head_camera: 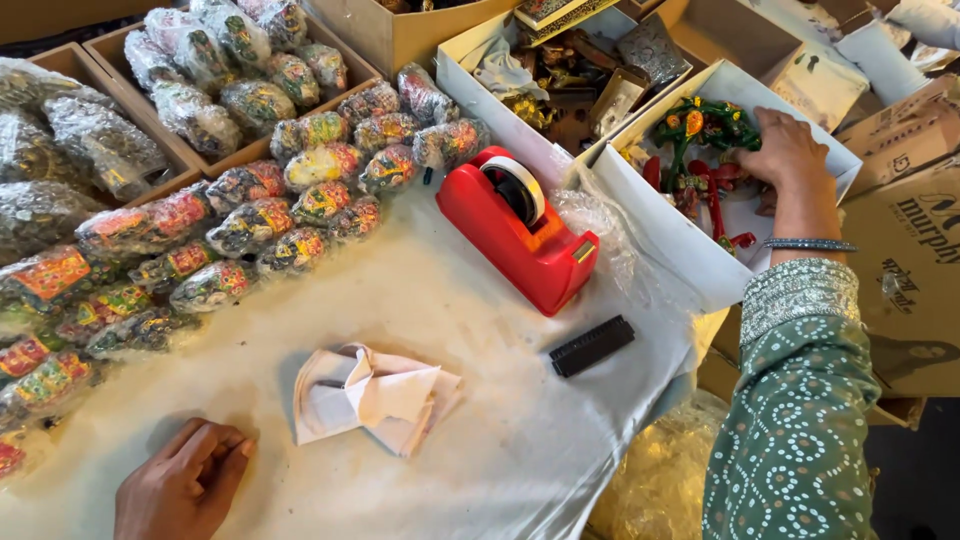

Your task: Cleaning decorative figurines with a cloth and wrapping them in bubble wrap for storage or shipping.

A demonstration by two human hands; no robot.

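Right hand: Your right hand (785, 150) stretches forward from a green dotted sleeve (795, 420) with an embroidered cuff, a thin beaded bangle (808, 244) at the wrist. The hand curls down into a white cardboard box (650, 215), fingers bent among the contents; whether they have closed on a piece you cannot tell, since the fingertips are hidden.

Left hand: Your left hand (185, 485) lies at the near edge of the table, palm down, fingers loosely together, gripping nothing, well apart from the right.

Painted figures: The ornaments (700, 135) under your right hand are glossy green, red and orange pieces, thin and curling, lying in a tangle on the box floor.

Tape dispenser: A red moulded plastic tape dispenser (520, 230), wedge-shaped, with a white roll in its top, stands just beside the box's near wall.

Cloth cover: A pale, slightly creased table cover (420, 300) spreads over the table.

Folded paper: A crumpled white paper wad (375, 395) rests near your left hand, not touching it.

Black strip: A small ridged black bar (592, 346) lies flat between the dispenser and your sleeve.

Wrapped pieces: Rows of bright painted items in crinkled clear plastic (250, 225) crowd the left side, some in brown cardboard trays (120, 50).
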